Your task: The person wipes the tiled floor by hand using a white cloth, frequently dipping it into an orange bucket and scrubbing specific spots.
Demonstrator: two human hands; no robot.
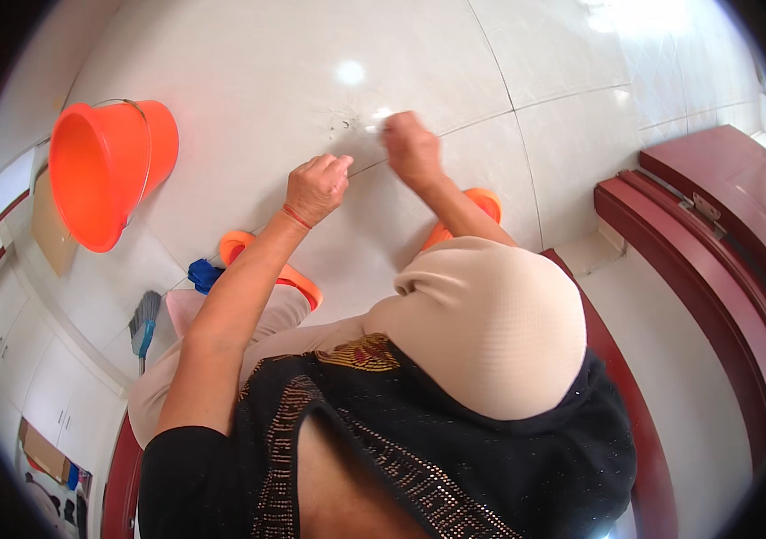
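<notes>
1. Floor [248, 63]: pale, glossy tile spreading from ten o'clock round to one, with thin dark seams; bright glare spots sit toward twelve.
2. Panel [715, 171]: maroon, with a metal hinge, at the view's edge between two and three o'clock.
3. Bucket [154, 148]: smooth bright orange, with a thin wire handle, at ten o'clock, well apart from both hands.
4. Broom [143, 322]: grey bristles, blue holder, between eight and nine o'clock, partly hidden by the body.
5. Slippers: orange; the left one [237, 242] toward nine o'clock, the right one [484, 201] near two, each partly covered by a forearm. A blue thing [205, 275] of unclear kind lies just beside the left.
6. Hands: well apart from each other. The left hand [318, 189], at eleven, has curled fingers; the right hand [412, 148], near twelve, is bunched and blurred. I cannot tell whether either is clamped on anything.
7. Bits [343, 124]: small, dark, scattered on the tile toward twelve o'clock, near the right hand.
</notes>
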